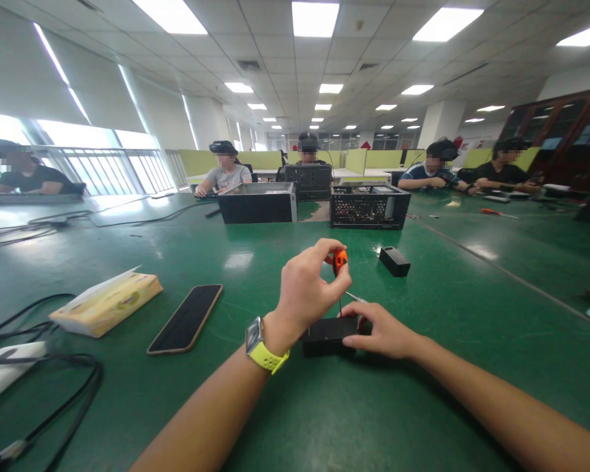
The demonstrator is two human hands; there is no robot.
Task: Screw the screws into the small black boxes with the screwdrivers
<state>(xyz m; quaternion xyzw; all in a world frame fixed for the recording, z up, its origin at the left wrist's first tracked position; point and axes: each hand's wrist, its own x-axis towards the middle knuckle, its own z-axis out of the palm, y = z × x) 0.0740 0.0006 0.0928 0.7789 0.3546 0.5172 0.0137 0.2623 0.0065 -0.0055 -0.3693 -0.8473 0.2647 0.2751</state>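
Observation:
My left hand (309, 282), with a watch on a yellow-green strap at the wrist, pinches the orange and black handle of a screwdriver (340, 260). The screwdriver stands upright, its thin shaft reaching down to the top of a black box (324, 337). My right hand (381, 330) grips the right end of that box, which lies on the green table (255, 419). A thin metallic item (355, 297) lies just behind the box, partly hidden by my hands. Whether the screwdriver tip sits in a screw is too small to tell.
A phone (185, 319), a tissue pack (109, 303) and cables (73, 387) lie left. A small black box (394, 261) is at back right. Two computer cases (258, 204) (368, 208) stand farther back. Several people sit around the table. Another screwdriver (497, 213) lies far right.

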